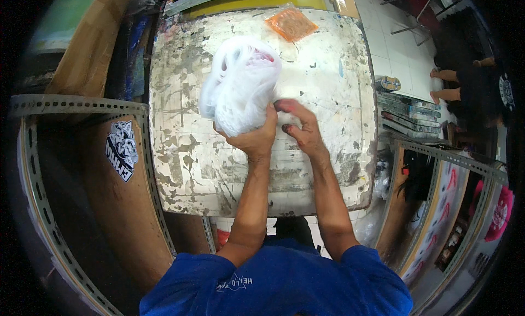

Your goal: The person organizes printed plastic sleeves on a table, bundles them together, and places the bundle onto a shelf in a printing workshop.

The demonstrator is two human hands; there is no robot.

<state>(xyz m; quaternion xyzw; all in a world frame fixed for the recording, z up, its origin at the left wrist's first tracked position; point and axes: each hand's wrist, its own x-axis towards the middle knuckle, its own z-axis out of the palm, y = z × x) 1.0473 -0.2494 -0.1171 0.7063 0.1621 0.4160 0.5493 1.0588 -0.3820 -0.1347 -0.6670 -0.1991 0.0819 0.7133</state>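
Our left hand [254, 140] grasps the bundle [240, 86]; our right hand [307, 134] curves, parted, beside it; slack gripping could let it slip.

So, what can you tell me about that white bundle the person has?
The white bundle looks like thin, partly see-through plastic, loosely bunched into soft folds. It is rounded and longer than wide, with darker hollows at its upper left and a small pinkish-red patch at its upper right. The left hand grips its lower end, over the paint-worn table. The right hand is at its lower right; whether it touches is unclear.
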